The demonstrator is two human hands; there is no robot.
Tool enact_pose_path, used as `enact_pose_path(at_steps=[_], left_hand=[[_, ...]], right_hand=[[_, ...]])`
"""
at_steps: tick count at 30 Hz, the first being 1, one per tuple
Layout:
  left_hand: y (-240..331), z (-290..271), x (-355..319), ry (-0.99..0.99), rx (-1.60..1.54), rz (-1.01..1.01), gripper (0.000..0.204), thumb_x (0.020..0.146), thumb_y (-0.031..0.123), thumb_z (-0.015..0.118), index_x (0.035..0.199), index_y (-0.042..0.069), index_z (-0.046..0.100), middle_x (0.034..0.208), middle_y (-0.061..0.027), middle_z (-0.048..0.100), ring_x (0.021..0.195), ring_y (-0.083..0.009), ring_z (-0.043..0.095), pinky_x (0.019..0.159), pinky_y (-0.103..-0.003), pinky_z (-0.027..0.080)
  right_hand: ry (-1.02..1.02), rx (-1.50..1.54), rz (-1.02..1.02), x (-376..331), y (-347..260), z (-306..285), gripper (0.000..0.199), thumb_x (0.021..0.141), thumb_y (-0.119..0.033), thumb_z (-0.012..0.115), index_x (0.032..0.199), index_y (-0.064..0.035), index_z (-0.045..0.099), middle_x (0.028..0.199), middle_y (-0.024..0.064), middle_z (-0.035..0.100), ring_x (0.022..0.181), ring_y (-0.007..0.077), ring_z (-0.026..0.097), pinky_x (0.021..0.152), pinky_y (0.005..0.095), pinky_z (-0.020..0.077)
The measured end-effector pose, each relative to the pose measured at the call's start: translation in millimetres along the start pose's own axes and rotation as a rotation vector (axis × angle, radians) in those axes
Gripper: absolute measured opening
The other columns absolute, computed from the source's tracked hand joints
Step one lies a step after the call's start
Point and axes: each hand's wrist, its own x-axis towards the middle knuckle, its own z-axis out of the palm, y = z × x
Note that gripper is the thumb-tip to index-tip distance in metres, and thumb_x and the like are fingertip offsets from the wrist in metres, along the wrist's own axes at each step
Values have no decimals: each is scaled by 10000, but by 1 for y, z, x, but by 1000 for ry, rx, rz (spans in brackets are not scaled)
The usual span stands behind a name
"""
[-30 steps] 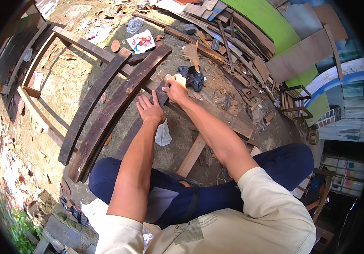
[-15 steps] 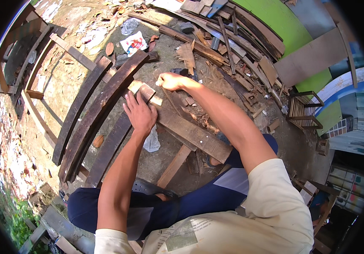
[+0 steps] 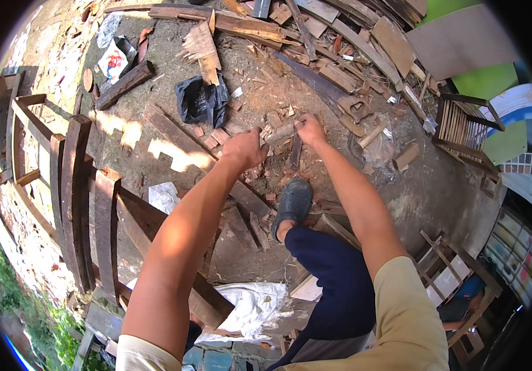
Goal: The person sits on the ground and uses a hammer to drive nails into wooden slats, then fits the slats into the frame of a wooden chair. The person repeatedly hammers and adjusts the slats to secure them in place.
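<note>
My left hand [image 3: 245, 148] hovers low over the chip-strewn ground, thumb and forefinger apart, holding nothing I can see. Just beyond its fingertips lies a short grey-brown piece of wood [image 3: 280, 134]. My right hand [image 3: 310, 131] is closed at the other end of that piece, its fingers pinched together. A narrow dark strip [image 3: 296, 152] shows below the right fingers; whether they grip it or the wood piece I cannot tell. Beneath my left forearm runs a long plank [image 3: 182, 137]. A black plastic bag [image 3: 201, 102] sits a little beyond my left hand.
Several dark curved timbers [image 3: 75, 204] stand joined at the left. Scrap boards [image 3: 235, 26] are heaped along the far side. A slatted wooden stool [image 3: 467, 128] stands at the right. My shoe [image 3: 294, 201] rests near my hands, and a white sack [image 3: 253, 309] lies close to me.
My left hand has left the timber end it was resting on. Both hands now reach low over the wood chips, and the view has turned right, leaving the curved timbers at the left.
</note>
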Motion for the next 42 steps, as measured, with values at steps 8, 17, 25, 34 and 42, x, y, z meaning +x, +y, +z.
enact_pose_path(at_steps=[8, 17, 25, 34, 42], left_hand=[[18, 86, 68, -179, -99, -159, 680, 967, 452, 550, 1467, 28, 370, 1213, -275, 660, 1140, -427, 635, 1002, -495, 497], [40, 77, 42, -174, -276, -261, 680, 960, 430, 563, 1444, -13, 384, 1267, -272, 636, 1179, -427, 616, 1011, -494, 489], [14, -8, -80, 9, -379, -258, 558, 939, 380, 590, 1390, 59, 518, 1229, -239, 664, 1171, -397, 622, 1001, -481, 494], [-155, -76, -199, 1084, -93, -218, 338, 879, 233, 675, 1166, 58, 636, 1134, -157, 651, 1097, -342, 609, 954, -461, 463], [-313, -79, -267, 896, -66, -753, 979, 853, 635, 676, 1557, 95, 263, 1544, -208, 366, 1467, -406, 290, 1179, -598, 229]], right_hand=[[84, -389, 237, 70, 120, -77, 619, 879, -279, 685, 1430, -84, 480, 1556, 119, 366, 1441, 357, 327, 1164, 474, 348], [37, -793, -88, 52, 101, -99, 386, 1000, -261, 534, 1320, -49, 575, 1443, 145, 526, 1420, 311, 370, 1175, 612, 178], [124, 8, -133, -113, 8, -82, 419, 1001, -368, 540, 1107, 35, 575, 1063, 316, 651, 1033, 477, 619, 880, 516, 468], [-175, 586, -61, -274, -160, -47, 430, 999, -420, 609, 1062, 3, 576, 895, 129, 646, 832, 245, 626, 783, 410, 495], [-68, 377, -350, -356, -309, 1, 417, 963, -366, 694, 1129, -12, 549, 928, 153, 683, 852, 278, 658, 790, 411, 500]])
